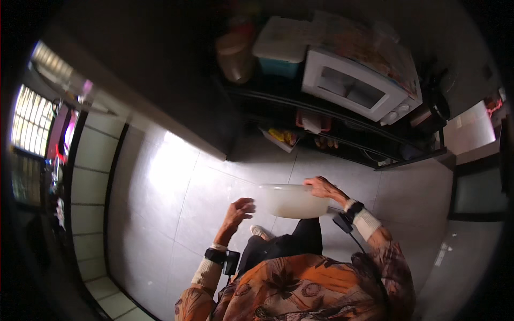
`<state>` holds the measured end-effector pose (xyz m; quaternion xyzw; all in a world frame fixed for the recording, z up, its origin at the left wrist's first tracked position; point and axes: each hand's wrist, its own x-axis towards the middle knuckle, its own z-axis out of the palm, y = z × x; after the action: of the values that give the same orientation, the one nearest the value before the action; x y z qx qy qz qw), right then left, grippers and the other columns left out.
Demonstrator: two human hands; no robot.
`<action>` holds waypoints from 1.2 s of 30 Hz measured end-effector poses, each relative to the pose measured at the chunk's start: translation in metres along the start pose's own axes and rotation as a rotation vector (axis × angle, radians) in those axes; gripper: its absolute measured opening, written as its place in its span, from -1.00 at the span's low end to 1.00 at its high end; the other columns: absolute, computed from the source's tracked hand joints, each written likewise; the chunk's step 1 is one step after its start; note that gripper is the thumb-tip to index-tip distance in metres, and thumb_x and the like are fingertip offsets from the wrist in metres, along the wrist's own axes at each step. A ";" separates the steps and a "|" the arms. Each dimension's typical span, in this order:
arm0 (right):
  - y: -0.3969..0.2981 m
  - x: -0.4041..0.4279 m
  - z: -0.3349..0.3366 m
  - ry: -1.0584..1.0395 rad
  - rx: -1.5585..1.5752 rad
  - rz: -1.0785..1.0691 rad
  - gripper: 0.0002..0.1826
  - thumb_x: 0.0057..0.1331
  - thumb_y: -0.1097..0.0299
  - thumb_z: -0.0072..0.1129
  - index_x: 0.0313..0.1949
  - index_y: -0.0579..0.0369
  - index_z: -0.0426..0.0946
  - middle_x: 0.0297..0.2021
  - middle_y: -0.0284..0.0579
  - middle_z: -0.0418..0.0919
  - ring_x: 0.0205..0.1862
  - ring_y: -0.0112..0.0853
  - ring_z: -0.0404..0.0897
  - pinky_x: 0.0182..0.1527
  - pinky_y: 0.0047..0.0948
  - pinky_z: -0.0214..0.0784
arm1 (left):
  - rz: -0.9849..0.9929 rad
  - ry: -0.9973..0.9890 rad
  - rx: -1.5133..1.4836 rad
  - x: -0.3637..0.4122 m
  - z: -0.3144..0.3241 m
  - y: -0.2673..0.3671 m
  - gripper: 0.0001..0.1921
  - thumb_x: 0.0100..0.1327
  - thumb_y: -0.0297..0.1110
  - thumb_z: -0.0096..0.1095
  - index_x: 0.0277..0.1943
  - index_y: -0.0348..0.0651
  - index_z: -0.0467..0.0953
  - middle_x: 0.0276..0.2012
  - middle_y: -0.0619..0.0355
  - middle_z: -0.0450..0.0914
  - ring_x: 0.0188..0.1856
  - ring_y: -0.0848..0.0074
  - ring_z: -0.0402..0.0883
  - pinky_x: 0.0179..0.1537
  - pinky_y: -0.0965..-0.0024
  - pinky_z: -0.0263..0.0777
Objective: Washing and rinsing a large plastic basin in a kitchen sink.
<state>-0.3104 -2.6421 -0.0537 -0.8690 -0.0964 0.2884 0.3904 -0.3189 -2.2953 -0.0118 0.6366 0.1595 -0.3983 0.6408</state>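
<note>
A pale plastic basin (297, 202) is held up in front of my body by my right hand (323, 188), whose fingers grip its rim at the right end. The basin is tilted so that its side faces me, and its inside is hidden. To the left of the basin, my left hand (240, 212) is raised with its fingers slightly curled and apart, holding nothing; a small gap separates it from the basin.
A black metal shelf (349, 130) stands ahead, bearing a white microwave oven (349, 84) and a lidded teal container (279, 66). Low down sits a box with yellow packets (281, 138). A wall edge (176, 124) juts in from the upper left. Grey floor tiles (160, 224) lie below.
</note>
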 end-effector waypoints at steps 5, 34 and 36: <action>-0.053 0.085 -0.029 -0.387 -0.035 -0.254 -0.60 -0.06 0.43 0.05 -0.14 0.13 0.47 -0.45 0.09 0.57 -0.39 -0.16 0.56 -0.27 -0.27 0.36 | -0.084 0.325 -0.276 -0.002 -0.004 -0.024 -0.42 0.23 0.00 0.14 0.16 -0.25 0.28 -0.01 -0.10 0.44 -0.03 0.20 0.50 -0.18 0.16 0.53; -0.127 0.159 -0.043 -0.364 -0.549 -1.079 -0.39 -0.01 0.14 0.36 0.01 0.11 0.39 -0.01 0.02 0.37 0.17 -0.09 0.27 0.22 0.02 0.04 | 0.144 1.212 -0.895 -0.040 0.045 -0.063 -0.43 -0.11 -0.57 0.11 0.06 -0.30 0.19 -0.12 0.00 0.41 -0.16 0.29 0.52 -0.28 0.22 0.58; -0.137 0.156 -0.042 -0.429 -0.479 -1.067 -0.33 0.05 0.04 0.29 0.07 0.17 0.36 0.00 0.07 0.39 0.18 -0.06 0.28 0.24 -0.04 0.03 | 0.173 1.291 -0.864 -0.056 0.059 -0.062 -0.44 -0.12 -0.57 0.12 0.04 -0.29 0.20 -0.16 0.01 0.43 -0.20 0.34 0.52 -0.34 0.27 0.55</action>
<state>-0.1514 -2.5143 0.0024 -0.6872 -0.6557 0.1922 0.2469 -0.4162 -2.3255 -0.0068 0.4465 0.5914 0.1999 0.6410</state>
